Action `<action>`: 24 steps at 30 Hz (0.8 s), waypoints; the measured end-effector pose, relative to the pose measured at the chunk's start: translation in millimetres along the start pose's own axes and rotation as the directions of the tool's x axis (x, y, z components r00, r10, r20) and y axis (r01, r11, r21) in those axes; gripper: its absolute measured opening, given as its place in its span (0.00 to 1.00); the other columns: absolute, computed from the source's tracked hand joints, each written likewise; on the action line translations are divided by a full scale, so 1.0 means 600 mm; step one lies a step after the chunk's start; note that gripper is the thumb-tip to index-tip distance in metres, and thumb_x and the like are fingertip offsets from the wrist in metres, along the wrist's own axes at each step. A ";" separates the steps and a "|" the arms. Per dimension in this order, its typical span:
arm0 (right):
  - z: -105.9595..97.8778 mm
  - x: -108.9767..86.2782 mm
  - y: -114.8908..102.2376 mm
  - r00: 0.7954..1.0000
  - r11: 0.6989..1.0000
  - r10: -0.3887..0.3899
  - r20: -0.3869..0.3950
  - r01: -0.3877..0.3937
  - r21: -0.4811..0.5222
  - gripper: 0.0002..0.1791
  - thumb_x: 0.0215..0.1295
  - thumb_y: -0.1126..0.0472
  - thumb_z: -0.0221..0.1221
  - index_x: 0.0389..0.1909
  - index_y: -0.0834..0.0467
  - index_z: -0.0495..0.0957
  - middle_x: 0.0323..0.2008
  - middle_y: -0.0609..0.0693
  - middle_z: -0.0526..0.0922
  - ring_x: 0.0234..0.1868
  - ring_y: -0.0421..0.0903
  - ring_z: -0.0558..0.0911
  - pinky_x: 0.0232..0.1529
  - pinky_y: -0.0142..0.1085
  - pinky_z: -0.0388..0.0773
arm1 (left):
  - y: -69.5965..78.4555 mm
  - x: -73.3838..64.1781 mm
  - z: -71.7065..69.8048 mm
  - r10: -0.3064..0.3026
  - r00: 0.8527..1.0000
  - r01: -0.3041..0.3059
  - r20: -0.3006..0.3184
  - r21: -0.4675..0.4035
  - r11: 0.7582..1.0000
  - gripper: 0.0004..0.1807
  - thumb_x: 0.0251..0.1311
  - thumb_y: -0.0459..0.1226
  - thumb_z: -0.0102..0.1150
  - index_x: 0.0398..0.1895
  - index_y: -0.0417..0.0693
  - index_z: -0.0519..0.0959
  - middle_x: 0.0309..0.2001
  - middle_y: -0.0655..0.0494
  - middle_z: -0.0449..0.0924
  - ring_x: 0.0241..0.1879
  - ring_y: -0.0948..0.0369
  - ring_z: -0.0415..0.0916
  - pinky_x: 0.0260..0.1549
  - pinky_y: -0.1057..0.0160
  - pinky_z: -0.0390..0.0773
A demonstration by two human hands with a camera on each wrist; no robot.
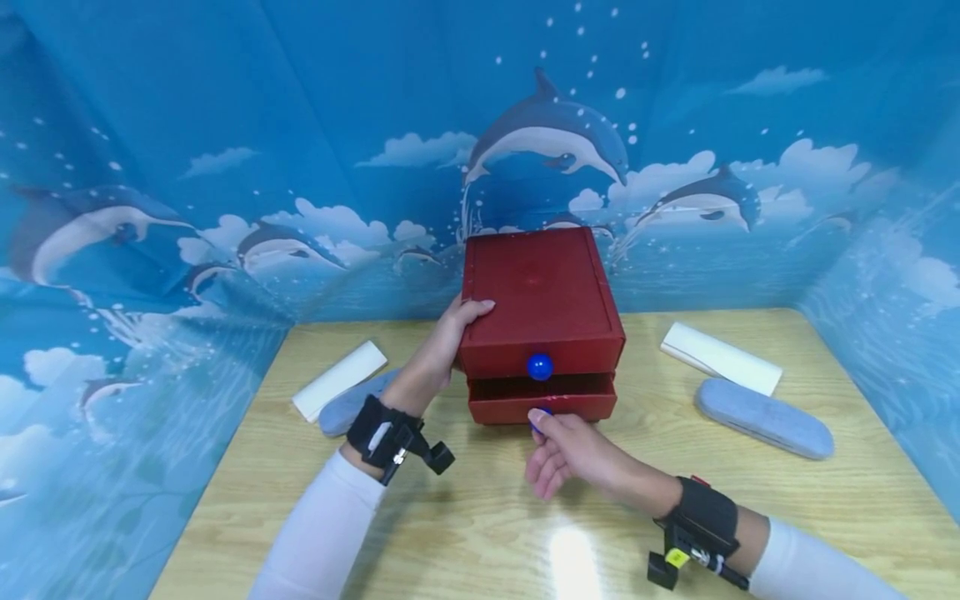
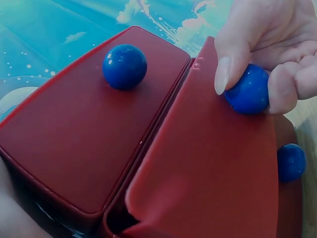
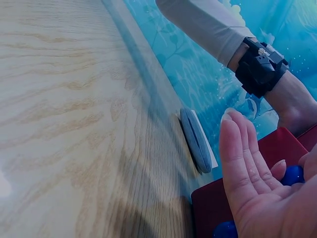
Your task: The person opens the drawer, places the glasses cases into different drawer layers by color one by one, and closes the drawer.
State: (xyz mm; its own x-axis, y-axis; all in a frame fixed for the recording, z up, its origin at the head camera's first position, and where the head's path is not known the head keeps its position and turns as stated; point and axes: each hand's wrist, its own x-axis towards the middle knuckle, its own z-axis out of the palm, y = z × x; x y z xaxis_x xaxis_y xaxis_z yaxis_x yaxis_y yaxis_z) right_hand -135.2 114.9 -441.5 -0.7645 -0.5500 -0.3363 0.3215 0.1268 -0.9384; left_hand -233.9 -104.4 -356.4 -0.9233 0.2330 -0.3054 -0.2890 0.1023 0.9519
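A red drawer box (image 1: 536, 283) with round blue knobs stands on the table. Its middle drawer (image 1: 498, 410) is pulled partly out, leaving a dark gap beneath the upper drawer. My left hand (image 1: 450, 333) grips the box's left side, its thumb over the top edge; its other fingers are mostly hidden. My right hand (image 1: 573, 450) pinches the middle drawer's blue knob (image 2: 250, 94) between thumb and index finger, as the left wrist view shows. Above it is the upper drawer's knob (image 1: 540, 367). A lower knob (image 2: 291, 162) shows below the pulled-out drawer.
On the wooden table (image 1: 480, 517), a white slab-like item (image 1: 341, 379) and a grey-blue elongated case (image 1: 333, 417) lie left of the box. Another white item (image 1: 720, 358) and grey-blue case (image 1: 765, 417) lie on the right. A dolphin-printed blue curtain (image 1: 405, 75) surrounds the table.
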 end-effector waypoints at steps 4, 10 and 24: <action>0.003 -0.004 0.002 1.000 1.000 0.001 0.007 -0.001 -0.004 0.31 0.81 0.36 0.44 0.36 0.63 0.69 0.26 0.55 0.88 0.23 0.49 0.88 0.30 0.47 0.88 | -0.001 0.000 -0.001 0.008 1.000 -0.008 0.006 -0.002 1.000 0.39 0.69 0.61 0.50 0.80 0.71 0.52 0.64 0.49 0.74 0.57 0.50 0.79 0.45 0.55 0.84; 0.008 -0.014 0.008 1.000 1.000 0.012 0.023 -0.012 -0.013 0.31 0.81 0.36 0.44 0.35 0.62 0.69 0.25 0.55 0.87 0.22 0.48 0.87 0.29 0.47 0.88 | 0.000 0.000 0.000 0.004 1.000 -0.004 -0.007 0.002 1.000 0.39 0.69 0.59 0.51 0.81 0.70 0.52 0.64 0.48 0.75 0.55 0.51 0.80 0.45 0.57 0.84; 0.021 -0.038 0.012 0.999 1.000 0.021 0.048 -0.021 -0.018 0.31 0.81 0.38 0.44 0.36 0.65 0.71 0.25 0.57 0.88 0.20 0.47 0.86 0.27 0.44 0.87 | 0.003 -0.002 -0.001 0.007 1.000 -0.007 0.006 -0.006 1.000 0.40 0.70 0.59 0.51 0.81 0.69 0.51 0.64 0.47 0.75 0.50 0.53 0.83 0.44 0.57 0.85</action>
State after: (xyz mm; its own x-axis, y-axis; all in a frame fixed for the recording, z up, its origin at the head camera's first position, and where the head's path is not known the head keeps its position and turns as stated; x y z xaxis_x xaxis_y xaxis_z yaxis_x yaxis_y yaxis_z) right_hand -108.3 118.0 -439.5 -0.7300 -0.5858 -0.3521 0.3268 0.1532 -0.9326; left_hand -233.2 -105.0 -354.6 -0.9239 0.2393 -0.2986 -0.2838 0.0951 0.9542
